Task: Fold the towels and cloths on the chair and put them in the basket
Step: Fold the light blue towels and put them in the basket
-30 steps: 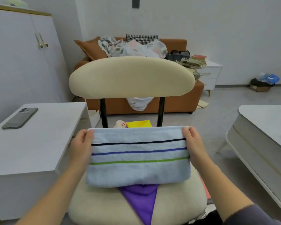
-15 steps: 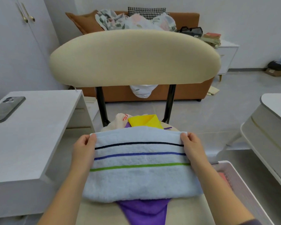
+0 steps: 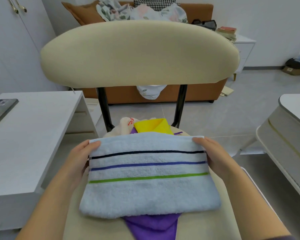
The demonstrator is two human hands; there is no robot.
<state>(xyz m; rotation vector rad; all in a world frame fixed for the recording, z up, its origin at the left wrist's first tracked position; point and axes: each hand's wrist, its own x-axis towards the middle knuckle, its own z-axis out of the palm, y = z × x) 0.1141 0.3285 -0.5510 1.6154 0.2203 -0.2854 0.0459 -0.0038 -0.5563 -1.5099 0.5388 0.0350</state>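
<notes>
A: Hands, quick.
B: Left hand [image 3: 80, 158] pinches the far left corner of the towel [image 3: 149, 181], thumb on top, fingers underneath and hidden. Right hand [image 3: 213, 153] grips the far right corner the same way.

A: Towel where?
B: Folded, light blue with black, blue and green stripes, lying on the seat of the chair [image 3: 139, 54]. Its near part sits on a purple cloth [image 3: 154, 226] that pokes out below the near edge.

A: Other cloths?
B: Yellow cloth [image 3: 152, 127] and cream cloth [image 3: 125, 125] are bunched at the back of the seat, just behind the towel's far edge.

A: Surroundings?
B: White desk [image 3: 33, 135] on the left, phone [image 3: 0, 111] on it. Brown sofa [image 3: 197, 94] behind the chair.
</notes>
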